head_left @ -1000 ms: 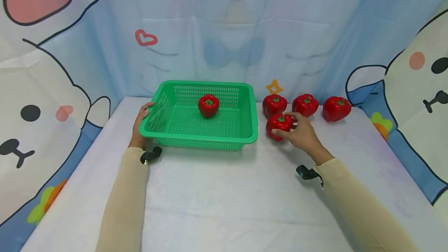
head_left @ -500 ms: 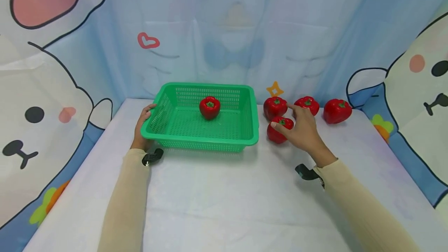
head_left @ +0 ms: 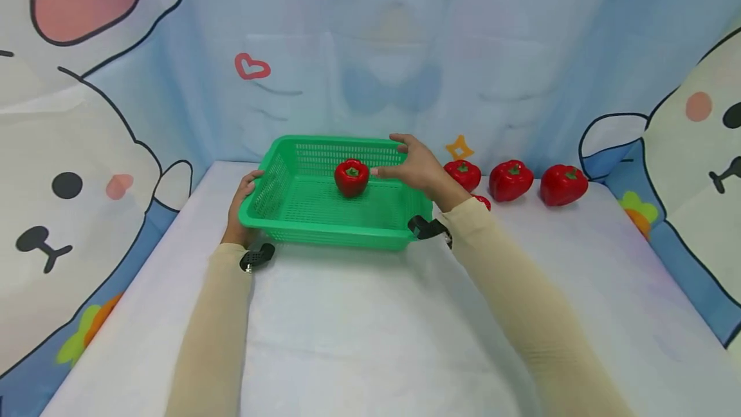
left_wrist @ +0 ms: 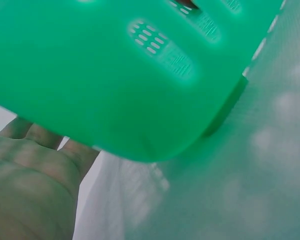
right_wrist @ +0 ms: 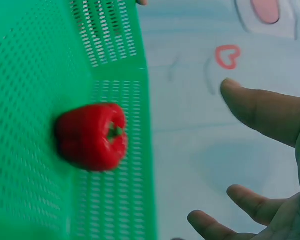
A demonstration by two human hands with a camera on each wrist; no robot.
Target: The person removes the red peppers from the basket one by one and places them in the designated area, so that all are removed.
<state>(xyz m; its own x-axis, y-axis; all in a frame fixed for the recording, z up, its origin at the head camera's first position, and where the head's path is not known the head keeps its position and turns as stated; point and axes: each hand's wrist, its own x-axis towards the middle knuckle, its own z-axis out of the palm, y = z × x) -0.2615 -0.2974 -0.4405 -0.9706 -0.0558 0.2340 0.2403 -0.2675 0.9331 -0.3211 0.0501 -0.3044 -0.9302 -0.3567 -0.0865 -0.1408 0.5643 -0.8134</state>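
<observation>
A green plastic basket (head_left: 324,231) with slotted walls stands on the table; one red bell pepper (head_left: 351,177) sits inside, toward its back. My left hand (head_left: 236,214) holds the basket's left side, fingertips at the rim; in the left wrist view the left palm (left_wrist: 30,175) shows and the fingertips are hidden behind the basket. Over the basket's right end hovers my right hand (head_left: 418,169), empty, its thumb and fingers spread wide. In the right wrist view the right hand (right_wrist: 280,170) is apart from the pepper (right_wrist: 92,136).
Right of the basket stand three red bell peppers, the left one (head_left: 463,174), the middle one (head_left: 511,180) and the right one (head_left: 563,185). Another pepper (head_left: 482,201) is mostly hidden behind the right forearm. A cartoon-printed cloth (head_left: 376,82) hangs behind the white table (head_left: 347,327).
My right hand has left the front pepper beside the basket and moved left, up over the basket, with nothing in it. The left hand stays at the basket's left side.
</observation>
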